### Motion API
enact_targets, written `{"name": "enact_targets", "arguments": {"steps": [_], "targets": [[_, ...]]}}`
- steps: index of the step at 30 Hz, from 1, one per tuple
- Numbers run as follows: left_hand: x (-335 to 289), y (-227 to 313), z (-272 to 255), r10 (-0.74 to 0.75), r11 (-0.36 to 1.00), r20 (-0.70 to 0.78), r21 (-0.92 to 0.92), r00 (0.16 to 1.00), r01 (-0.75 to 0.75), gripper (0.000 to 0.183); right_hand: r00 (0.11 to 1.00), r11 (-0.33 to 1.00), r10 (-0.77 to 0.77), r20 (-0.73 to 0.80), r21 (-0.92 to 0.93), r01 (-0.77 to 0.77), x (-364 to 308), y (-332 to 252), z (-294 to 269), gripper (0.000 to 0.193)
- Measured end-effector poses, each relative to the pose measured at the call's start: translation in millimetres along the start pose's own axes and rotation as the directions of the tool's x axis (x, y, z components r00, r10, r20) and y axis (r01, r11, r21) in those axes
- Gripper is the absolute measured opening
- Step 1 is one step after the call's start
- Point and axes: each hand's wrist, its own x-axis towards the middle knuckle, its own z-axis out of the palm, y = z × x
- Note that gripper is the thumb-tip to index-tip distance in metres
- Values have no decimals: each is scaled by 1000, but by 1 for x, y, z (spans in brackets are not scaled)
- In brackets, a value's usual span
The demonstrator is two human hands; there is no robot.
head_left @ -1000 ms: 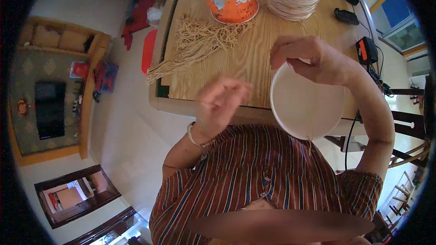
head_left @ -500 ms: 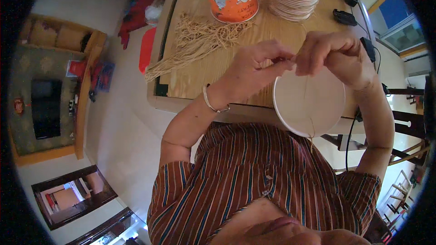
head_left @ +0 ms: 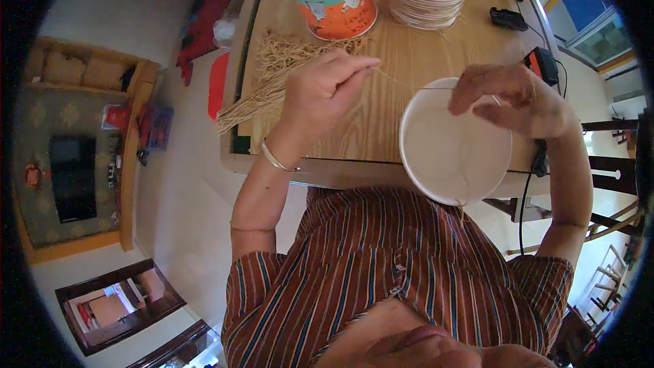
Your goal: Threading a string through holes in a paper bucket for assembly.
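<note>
A white paper tub (head_left: 455, 153) is tilted with its wide mouth toward me, at the table's front edge against my striped shirt. Closed in a pinch, my left hand (head_left: 325, 88) holds a thin tan string (head_left: 397, 82) left of the tub. From there the string stretches to the tub's rim and on toward my right fingers. My right hand (head_left: 514, 101) hovers over the tub's upper right rim, somewhat blurred, its thumb apart from its curled fingers. More string hangs faintly inside the tub, near its lower rim.
Behind my left hand lies a bundle of tan strings (head_left: 255, 103) on the wooden table (head_left: 368, 126). Farther back stand an orange and green printed tub (head_left: 337, 10) and a stack of tubs (head_left: 429, 3). Black devices (head_left: 508, 19) with cables line the right edge. A red stool (head_left: 217, 85) stands left.
My left hand has moved left, away from my right hand, drawing the string out between them. My right hand has loosened from its pinch and shifted slightly down. The view has shifted a little.
</note>
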Motion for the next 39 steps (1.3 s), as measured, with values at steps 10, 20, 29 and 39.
{"name": "enact_targets", "arguments": {"steps": [10, 20, 29, 39], "targets": [[14, 46, 8, 486, 782, 79, 404, 870, -474, 26, 852, 897, 384, -354, 362, -254, 24, -50, 35, 55], [7, 41, 4, 406, 881, 13, 262, 914, -395, 28, 863, 842, 471, -183, 384, -379, 21, -22, 50, 27], [11, 34, -3, 282, 949, 72, 125, 957, -289, 20, 852, 867, 488, -190, 216, -448, 12, -11, 50, 16], [16, 43, 16, 434, 879, 33, 201, 900, -432, 19, 868, 749, 441, -227, 627, -216, 25, -5, 59, 30]]}}
